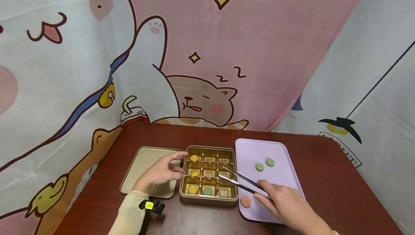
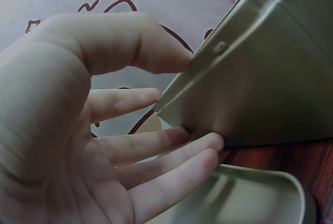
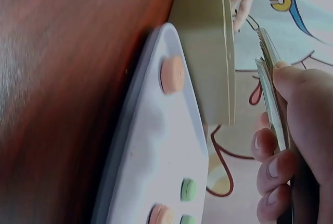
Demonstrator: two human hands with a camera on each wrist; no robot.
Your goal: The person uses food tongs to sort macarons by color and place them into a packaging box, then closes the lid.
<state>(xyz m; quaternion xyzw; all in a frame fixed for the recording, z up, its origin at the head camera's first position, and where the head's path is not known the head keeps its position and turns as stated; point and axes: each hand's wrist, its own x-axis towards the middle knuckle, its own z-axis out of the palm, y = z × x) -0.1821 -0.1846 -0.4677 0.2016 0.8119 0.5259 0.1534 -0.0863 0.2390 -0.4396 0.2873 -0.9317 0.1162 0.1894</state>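
Note:
A gold tin box [image 1: 209, 199] with nine compartments holds yellow macarons [image 1: 192, 189] down its left column and a green macaron [image 1: 208, 191] in the front middle one. Relaxed, spread fingers of my left hand [image 1: 163, 170] rest against the box's left side; in the left wrist view, the left hand [image 2: 119, 114] touches the box wall [image 2: 250, 83]. My right hand [image 1: 288, 204] grips metal tongs [image 1: 241, 185], whose parted tips are over the box's right part. In the right wrist view, nothing shows between the tips of the tongs [image 3: 269, 78].
Right of the box, a lilac tray [image 1: 253, 148] bears two green macarons [image 1: 259, 167] and an orange one [image 1: 245, 201]; another orange macaron [image 3: 160, 214] shows in the right wrist view. A gold lid [image 1: 147, 163] lies left of the box. Behind the table [image 1: 337, 191] hangs a cartoon cloth.

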